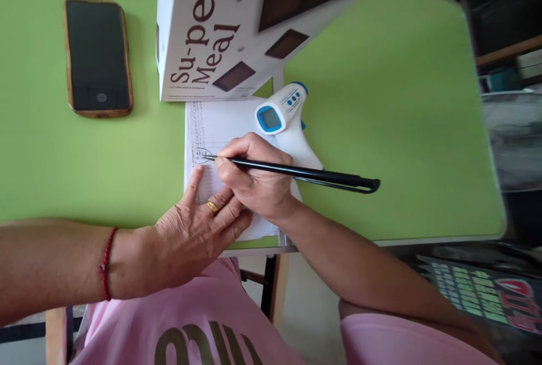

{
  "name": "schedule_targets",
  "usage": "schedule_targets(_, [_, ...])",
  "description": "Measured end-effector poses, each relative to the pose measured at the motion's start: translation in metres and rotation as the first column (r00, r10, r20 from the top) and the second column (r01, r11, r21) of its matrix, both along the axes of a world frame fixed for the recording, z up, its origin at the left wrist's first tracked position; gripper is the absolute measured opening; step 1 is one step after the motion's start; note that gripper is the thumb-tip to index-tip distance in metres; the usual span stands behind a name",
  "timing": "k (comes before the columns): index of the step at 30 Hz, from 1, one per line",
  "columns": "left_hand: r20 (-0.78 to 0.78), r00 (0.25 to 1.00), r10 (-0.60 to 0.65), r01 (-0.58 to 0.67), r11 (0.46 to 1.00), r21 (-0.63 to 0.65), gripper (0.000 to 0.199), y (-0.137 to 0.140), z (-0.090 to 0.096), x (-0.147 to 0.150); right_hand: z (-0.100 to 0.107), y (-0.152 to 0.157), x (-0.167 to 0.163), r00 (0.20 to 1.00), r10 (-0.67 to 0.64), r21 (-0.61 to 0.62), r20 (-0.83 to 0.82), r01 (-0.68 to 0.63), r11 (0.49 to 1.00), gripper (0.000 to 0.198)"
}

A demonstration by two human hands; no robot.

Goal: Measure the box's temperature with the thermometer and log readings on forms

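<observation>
My right hand (256,176) grips a black pen (296,171), its tip on the upper left part of a white sheet of paper (232,119) with writing along its left edge. A curved ink line shows by the tip. Spread flat over the lower part of the paper is my left hand (203,218), its fingers partly under my right hand. A white and blue infrared thermometer (282,108) lies on the paper's right side, just beyond my right hand.
A white "Su-per Meal" box (237,3) stands at the paper's far edge. To the left, a phone (98,57) in a brown-edged case lies on the green table (402,111). The table's near edge runs just below my hands.
</observation>
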State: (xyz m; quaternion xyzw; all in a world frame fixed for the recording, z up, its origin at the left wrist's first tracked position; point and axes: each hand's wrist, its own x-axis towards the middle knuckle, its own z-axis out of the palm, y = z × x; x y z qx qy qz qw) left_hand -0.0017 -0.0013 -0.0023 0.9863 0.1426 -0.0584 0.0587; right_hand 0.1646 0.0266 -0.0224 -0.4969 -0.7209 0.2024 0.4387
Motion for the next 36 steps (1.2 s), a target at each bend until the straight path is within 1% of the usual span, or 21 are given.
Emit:
schedule_targets(5, [0.011,1.000,0.003,-0.003,1.000,0.005,0.081,-0.0004,0.0002,-0.0002,0.0013,0.0009,0.0002,1.000,0.012,-0.006,0.016,-0.012,1.000,0.016])
schedule_targets(13, [0.031,0.999,0.014,-0.015,1.000,0.014,0.075,0.0002,0.0005,-0.0001,0.0019,0.0010,0.0007,1.000,0.012,-0.018,0.016,-0.012,1.000,0.017])
schedule_targets(20, [-0.001,1.000,0.007,-0.007,1.000,-0.014,0.076,0.0009,0.0025,0.0002,0.0006,0.0004,0.0013,1.000,-0.015,-0.029,0.025,0.016,0.999,0.019])
schedule_targets(25, [-0.006,1.000,0.000,0.000,1.000,-0.027,0.080,0.0016,0.0025,0.0003,0.0008,0.0000,0.0012,1.000,0.003,-0.006,0.011,-0.003,1.000,0.018])
schedule_targets(31, [0.008,1.000,0.005,-0.005,1.000,-0.008,0.077,0.0018,0.0014,-0.0002,-0.0008,0.0000,0.0008,0.998,-0.058,0.017,0.026,0.058,0.998,0.020])
schedule_targets(36, [0.004,1.000,0.006,-0.006,1.000,0.000,0.078,0.0016,0.0026,-0.0004,-0.0005,0.0007,0.0008,1.000,-0.019,0.016,0.018,0.019,1.000,0.017])
